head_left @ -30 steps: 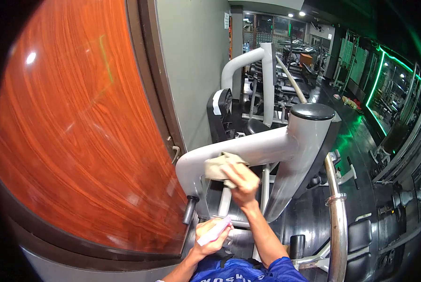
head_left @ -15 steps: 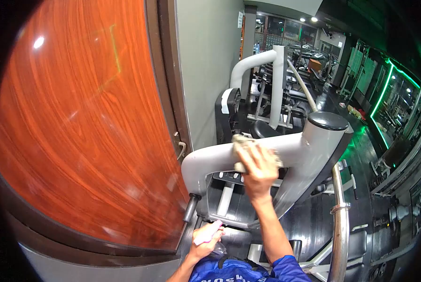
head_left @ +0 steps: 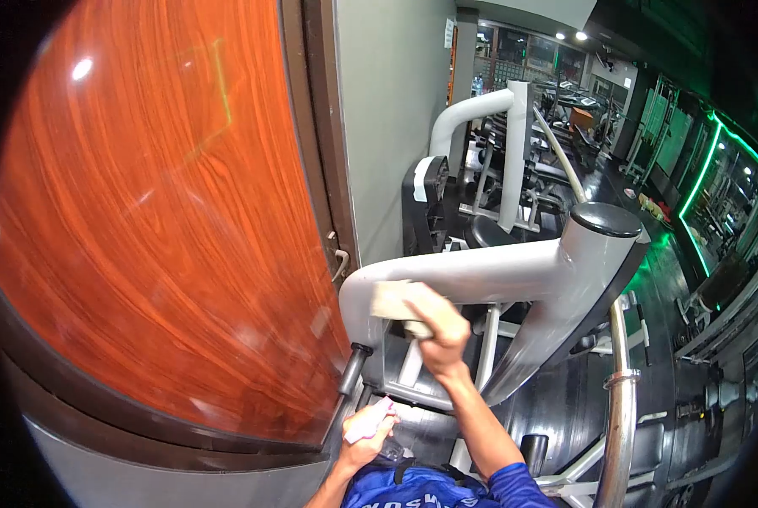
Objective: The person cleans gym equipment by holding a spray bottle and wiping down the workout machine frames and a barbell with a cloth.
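Dark-floored gym; grey frame (head_left: 472, 273) is centred, wood-grain door (head_left: 159, 220) at nine o'clock. Cloth (head_left: 389, 300) is gripped by right hand (head_left: 442, 332), forearm (head_left: 482, 427) toward five; pink-topped bottle (head_left: 365, 423) is clasped by left hand (head_left: 362, 446), six o'clock.

Noted door (head_left: 167, 212) at left, wall (head_left: 392, 110) beyond it, machine frame (head_left: 472, 271) right of both. Found cloth (head_left: 390, 303) in right hand (head_left: 444, 328), at near side of frame's crossbar; spray bottle (head_left: 370, 423) in left hand (head_left: 364, 442), lower and farther left. Marked metal tube (head_left: 620, 415) right of machine frame, second frame (head_left: 519, 161) behind.
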A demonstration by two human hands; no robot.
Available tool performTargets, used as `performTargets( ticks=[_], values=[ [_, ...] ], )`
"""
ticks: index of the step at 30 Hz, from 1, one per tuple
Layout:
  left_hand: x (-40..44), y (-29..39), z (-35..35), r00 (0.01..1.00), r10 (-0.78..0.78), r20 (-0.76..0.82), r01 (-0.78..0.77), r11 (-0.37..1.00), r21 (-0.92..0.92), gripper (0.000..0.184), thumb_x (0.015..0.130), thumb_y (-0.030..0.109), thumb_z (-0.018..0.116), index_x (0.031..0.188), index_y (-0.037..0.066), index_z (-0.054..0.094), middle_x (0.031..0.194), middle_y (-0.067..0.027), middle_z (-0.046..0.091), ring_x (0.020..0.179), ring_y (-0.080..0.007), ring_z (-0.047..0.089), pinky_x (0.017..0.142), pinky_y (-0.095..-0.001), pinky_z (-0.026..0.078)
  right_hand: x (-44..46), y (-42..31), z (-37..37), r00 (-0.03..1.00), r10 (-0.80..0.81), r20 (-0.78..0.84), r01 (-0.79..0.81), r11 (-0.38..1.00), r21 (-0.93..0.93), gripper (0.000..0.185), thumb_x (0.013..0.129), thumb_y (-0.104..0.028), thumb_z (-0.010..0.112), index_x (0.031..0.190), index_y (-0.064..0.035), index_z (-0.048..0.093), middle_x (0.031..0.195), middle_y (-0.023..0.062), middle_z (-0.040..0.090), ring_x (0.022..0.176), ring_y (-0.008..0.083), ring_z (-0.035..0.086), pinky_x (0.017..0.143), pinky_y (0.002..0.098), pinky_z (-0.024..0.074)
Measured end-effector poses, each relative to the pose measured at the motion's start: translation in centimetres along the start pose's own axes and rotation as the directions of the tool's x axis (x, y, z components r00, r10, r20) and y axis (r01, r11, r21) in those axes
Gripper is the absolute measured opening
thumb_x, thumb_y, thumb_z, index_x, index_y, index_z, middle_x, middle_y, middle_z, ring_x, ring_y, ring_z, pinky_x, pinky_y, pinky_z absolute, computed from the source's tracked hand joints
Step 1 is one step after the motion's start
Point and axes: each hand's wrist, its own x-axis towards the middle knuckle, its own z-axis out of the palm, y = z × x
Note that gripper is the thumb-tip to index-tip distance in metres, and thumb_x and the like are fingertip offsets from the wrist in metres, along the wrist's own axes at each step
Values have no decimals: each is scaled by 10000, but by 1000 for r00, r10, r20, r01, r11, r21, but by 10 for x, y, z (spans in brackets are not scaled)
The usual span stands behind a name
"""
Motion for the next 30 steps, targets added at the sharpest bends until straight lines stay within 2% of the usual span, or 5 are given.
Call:
performTargets(
  ticks=[6,14,20,26,30],
  values=[
    [3,0,3,1000,6,28,-7,999,45,159,893,14,628,1041,-47,629,856,-136,687,654,-151,639,592,-272,529,-14,20,-83,539,179,-823,-340,940,-18,439,915,41,536,1349,4,480,1315,179,541,1166,291,547,1025,413,420],
    [2,-1,10,999,-34,19,34,999,-18,167,898,18,626,1051,-48,621,863,-140,686,659,-154,639,603,-275,530,-56,66,-27,904,-58,-424,-196,824,-532,495,968,-476,453,1270,-125,628,1435,231,436,1377,437,329,1144,533,245],
    [-1,4,8,999,-49,20,50,999,-19,176,899,21,624,1057,-54,616,864,-141,687,662,-157,640,603,-278,531,-109,52,38,947,270,-177,-302,935,-188,623,689,141,473,1265,-51,612,1398,243,476,1341,370,423,1088,410,369],
    [-8,-6,-2,1000,-8,5,8,999,46,176,901,23,625,1059,-51,618,867,-139,688,661,-149,637,605,-273,530,-128,38,34,209,890,-404,-658,434,615,145,928,-107,560,996,-9,643,1023,55,652,887,145,620,811,347,497],
    [-10,-6,-2,1000,-11,0,11,1000,-1,177,902,18,624,1067,-47,619,866,-137,688,660,-146,637,601,-271,527,-93,47,-17,18,956,-292,-223,289,931,155,975,-202,517,949,-69,592,894,45,622,795,148,611,680,315,503]
  ],
)
